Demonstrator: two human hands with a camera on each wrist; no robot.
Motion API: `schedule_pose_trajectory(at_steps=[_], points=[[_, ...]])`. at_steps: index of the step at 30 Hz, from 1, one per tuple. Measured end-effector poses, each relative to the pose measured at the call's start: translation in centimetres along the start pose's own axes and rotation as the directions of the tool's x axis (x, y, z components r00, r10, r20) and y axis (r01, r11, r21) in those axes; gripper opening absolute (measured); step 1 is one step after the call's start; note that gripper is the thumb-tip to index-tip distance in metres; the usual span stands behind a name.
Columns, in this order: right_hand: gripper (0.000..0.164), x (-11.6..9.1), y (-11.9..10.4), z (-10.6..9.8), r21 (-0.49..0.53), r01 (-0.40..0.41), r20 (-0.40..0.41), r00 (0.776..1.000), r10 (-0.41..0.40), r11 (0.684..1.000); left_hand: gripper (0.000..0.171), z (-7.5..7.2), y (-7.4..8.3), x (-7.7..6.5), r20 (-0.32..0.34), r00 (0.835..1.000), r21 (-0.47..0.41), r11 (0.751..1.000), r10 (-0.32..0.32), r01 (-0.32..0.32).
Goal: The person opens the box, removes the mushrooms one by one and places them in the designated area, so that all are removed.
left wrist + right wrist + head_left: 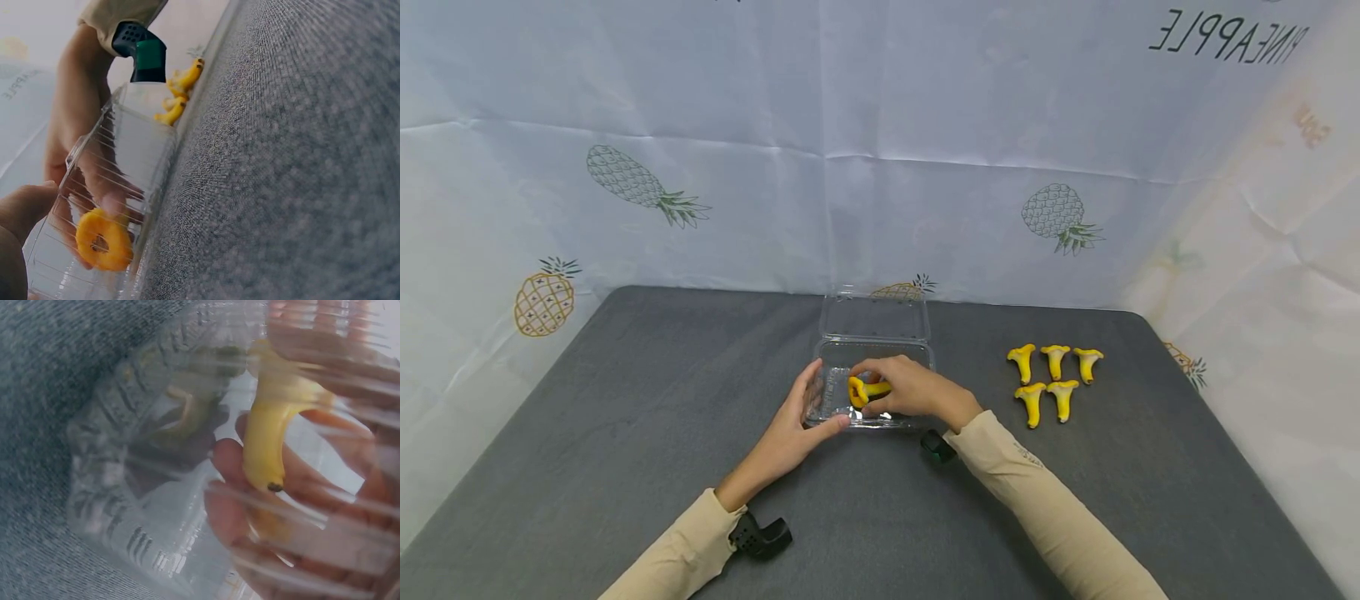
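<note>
A yellow chanterelle mushroom [858, 393] is pinched between the thumb and fingers of my right hand [913, 387], inside a clear plastic clamshell container [917, 353]. Its cap points left; in the right wrist view the mushroom's stem [265, 444] shows through the clear wall with a dark tip. My left hand [786, 433] braces the container's near left corner, fingers straight along the left wall and thumb on the front rim. The hinged lid [874, 318] stands folded back behind the base. Through the ribbed wall, the left wrist view shows the ring-shaped cap [103, 240].
Several more yellow mushrooms [1055, 360] lie in two rows on the grey table [625, 417], right of the container. A pineapple-print curtain [760, 208] hangs behind the table. Each wrist carries a dark camera mount [762, 537].
</note>
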State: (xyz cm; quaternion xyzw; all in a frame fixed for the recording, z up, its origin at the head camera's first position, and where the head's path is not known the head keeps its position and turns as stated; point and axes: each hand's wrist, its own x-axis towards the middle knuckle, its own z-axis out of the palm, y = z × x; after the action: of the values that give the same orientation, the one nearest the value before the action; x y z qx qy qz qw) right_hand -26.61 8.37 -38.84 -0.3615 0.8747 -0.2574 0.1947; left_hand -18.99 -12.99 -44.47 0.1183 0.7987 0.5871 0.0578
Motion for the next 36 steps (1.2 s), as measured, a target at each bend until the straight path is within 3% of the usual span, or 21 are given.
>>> schedule_pose_trajectory(at_steps=[16, 36], points=[[0.052, 0.0, 0.0, 0.4, -0.027, 0.0, -0.062, 0.998, -0.002, 1.0, 0.091, 0.0, -0.1, -0.1, 0.0, 1.0, 0.002, 1.0, 0.011, -0.011], [0.053, -1.9, 0.2, -0.1, 0.06, -0.018, -0.209, 0.977, 0.03, 0.998, 0.093, 0.1, -0.1, -0.1, -0.018, 1.0, 0.006, 1.0, 0.01, -0.01]])
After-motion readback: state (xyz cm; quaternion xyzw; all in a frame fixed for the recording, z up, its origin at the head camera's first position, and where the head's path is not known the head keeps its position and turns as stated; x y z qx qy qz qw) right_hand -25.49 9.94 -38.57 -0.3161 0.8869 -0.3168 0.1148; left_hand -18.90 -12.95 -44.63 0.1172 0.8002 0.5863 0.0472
